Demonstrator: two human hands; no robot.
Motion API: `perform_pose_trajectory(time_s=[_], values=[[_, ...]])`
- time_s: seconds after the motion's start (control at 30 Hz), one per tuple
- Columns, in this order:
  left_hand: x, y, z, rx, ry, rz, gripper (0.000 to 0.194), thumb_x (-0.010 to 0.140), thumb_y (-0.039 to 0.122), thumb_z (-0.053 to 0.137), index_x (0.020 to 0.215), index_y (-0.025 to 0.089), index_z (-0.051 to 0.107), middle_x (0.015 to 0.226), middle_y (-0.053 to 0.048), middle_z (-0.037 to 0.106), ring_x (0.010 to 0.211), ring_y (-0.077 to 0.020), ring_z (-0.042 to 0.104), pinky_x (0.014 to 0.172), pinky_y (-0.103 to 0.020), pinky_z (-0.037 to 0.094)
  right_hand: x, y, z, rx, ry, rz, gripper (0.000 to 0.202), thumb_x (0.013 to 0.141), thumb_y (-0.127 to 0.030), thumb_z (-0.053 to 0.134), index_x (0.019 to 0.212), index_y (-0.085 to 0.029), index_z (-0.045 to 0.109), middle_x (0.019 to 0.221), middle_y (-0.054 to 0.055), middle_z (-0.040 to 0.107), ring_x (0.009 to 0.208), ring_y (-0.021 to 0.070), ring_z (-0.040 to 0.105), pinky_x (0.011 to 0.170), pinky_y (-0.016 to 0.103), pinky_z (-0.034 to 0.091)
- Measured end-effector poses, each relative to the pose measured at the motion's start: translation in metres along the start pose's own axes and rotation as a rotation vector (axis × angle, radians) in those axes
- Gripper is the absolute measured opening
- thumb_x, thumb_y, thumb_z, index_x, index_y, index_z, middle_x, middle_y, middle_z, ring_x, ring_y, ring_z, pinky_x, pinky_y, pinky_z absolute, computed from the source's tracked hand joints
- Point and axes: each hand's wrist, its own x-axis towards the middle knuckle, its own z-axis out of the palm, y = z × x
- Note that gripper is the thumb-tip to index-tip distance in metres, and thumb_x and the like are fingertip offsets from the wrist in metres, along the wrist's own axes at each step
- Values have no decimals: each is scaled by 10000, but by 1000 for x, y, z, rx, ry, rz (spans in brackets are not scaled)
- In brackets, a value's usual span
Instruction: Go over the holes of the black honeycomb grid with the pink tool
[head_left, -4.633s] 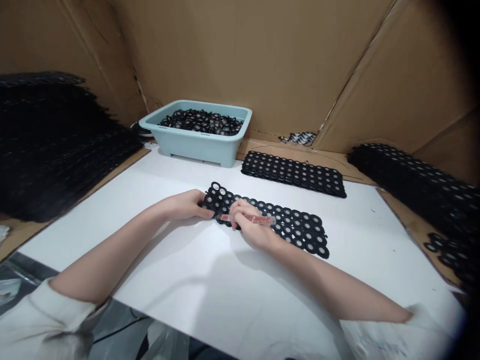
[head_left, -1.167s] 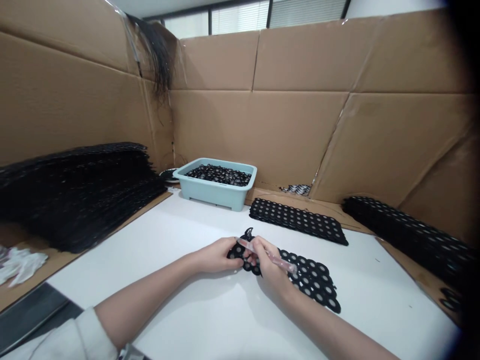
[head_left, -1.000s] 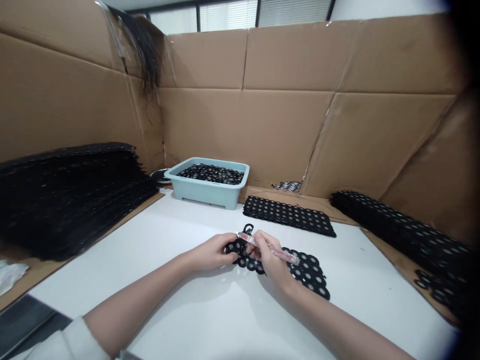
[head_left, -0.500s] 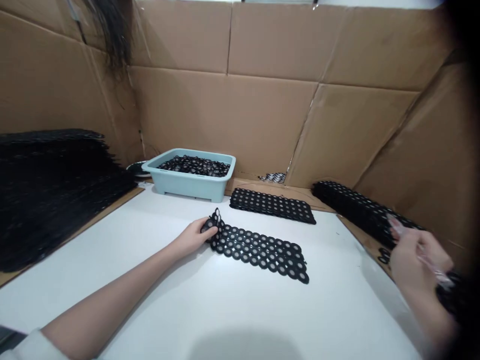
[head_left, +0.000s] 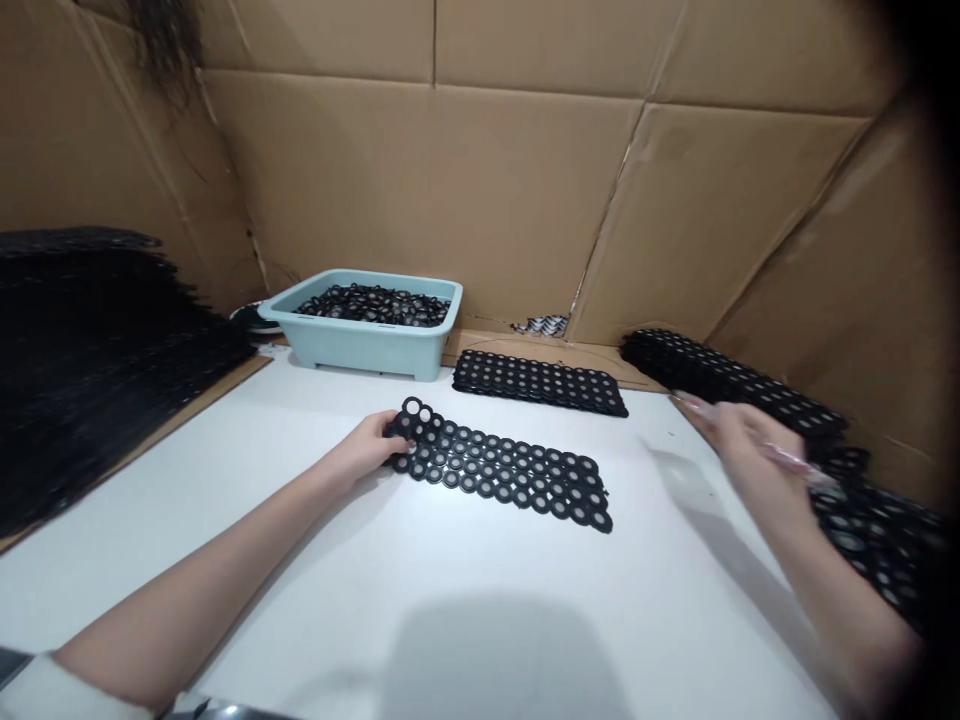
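Observation:
My left hand (head_left: 369, 443) pinches the left end of a black mat of joined rings (head_left: 495, 465) lying on the white table. The rings have pale centres, and at the gripped end a couple of rings (head_left: 418, 409) stick up past my fingers. Over the table's right side, my right hand (head_left: 757, 440) is raised and closed around a slim, translucent pinkish pen-like tool (head_left: 795, 461). Its thin tip (head_left: 681, 397) points to the left, apart from the mat; motion blurs the hand and tool. Behind the mat lies a neat stack of similar ring mats (head_left: 540, 382).
A light blue tub (head_left: 360, 345) of loose black rings stands at the back left. Tall dark stacked sheets (head_left: 97, 350) fill the left side. More ring mats (head_left: 735, 380) and a loose black pile (head_left: 877, 540) lie on the right. Cardboard walls (head_left: 525, 190) surround the white table (head_left: 480, 600).
My right hand has moved left over the table with the pen-like tool. The mat's raised left end has turned flatter in my left hand. The camera view has tilted down slightly.

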Motion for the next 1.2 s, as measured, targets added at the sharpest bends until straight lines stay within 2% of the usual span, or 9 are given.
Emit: perform_pose_trajectory(time_s=[0.07,0.17,0.3,0.47,0.57,0.7,0.83,1.0,1.2], values=[[0,1,0,-7,-13,0,288,635,269,581,883,128,540,830,-61,600,763,-199,558,665,-302,409,-21,-40,27,158,-282,-106,241,772,-369,463,661,-186,573,838,106,631,779,201,573,671,316,399],[1,-1,1,27,13,25,303,685,384,548,832,119,544,735,-54,587,682,-180,542,606,-279,389,-52,-88,72,343,-689,-213,301,815,-358,400,602,-175,511,734,40,611,777,182,570,660,288,402],[4,-5,0,52,45,36,313,650,412,585,764,124,544,703,-33,581,645,-163,526,582,-257,372,-80,-116,130,490,-864,-281,284,803,-324,405,571,-176,478,601,-14,525,587,121,505,580,248,386],[5,-4,-4,11,-12,-27,281,620,387,604,671,119,533,642,-32,576,575,-148,521,565,-262,379,-91,-111,175,621,-911,-108,256,793,-293,369,572,-182,436,584,-27,473,505,100,488,506,231,406],[3,-1,-4,-22,-31,-58,257,627,358,600,669,115,530,649,-44,575,574,-144,524,566,-264,381,-93,-103,181,584,-903,-107,253,799,-310,362,602,-181,454,653,-15,490,542,103,505,518,235,418],[3,-1,-3,-7,8,-86,245,646,351,585,686,113,538,639,-36,570,556,-134,508,535,-250,355,-95,-101,177,468,-864,-199,303,821,-364,357,622,-187,502,788,7,511,700,126,511,651,267,422],[3,-4,2,98,39,-31,296,669,409,563,719,118,549,646,-20,563,572,-136,499,523,-240,337,-97,-105,176,399,-859,-249,306,828,-366,367,617,-188,499,802,12,490,794,143,493,772,303,381],[1,-4,10,354,153,101,250,689,384,534,666,135,536,611,2,535,587,-145,487,524,-237,321,-99,-106,177,338,-866,-300,298,826,-400,361,648,-189,475,819,16,471,805,149,480,774,309,375],[1,-2,12,376,253,36,225,675,367,532,660,143,541,631,-13,573,605,-164,510,529,-243,335,-101,-105,178,335,-885,-317,295,827,-408,367,651,-188,454,852,13,458,816,142,482,769,293,383]])
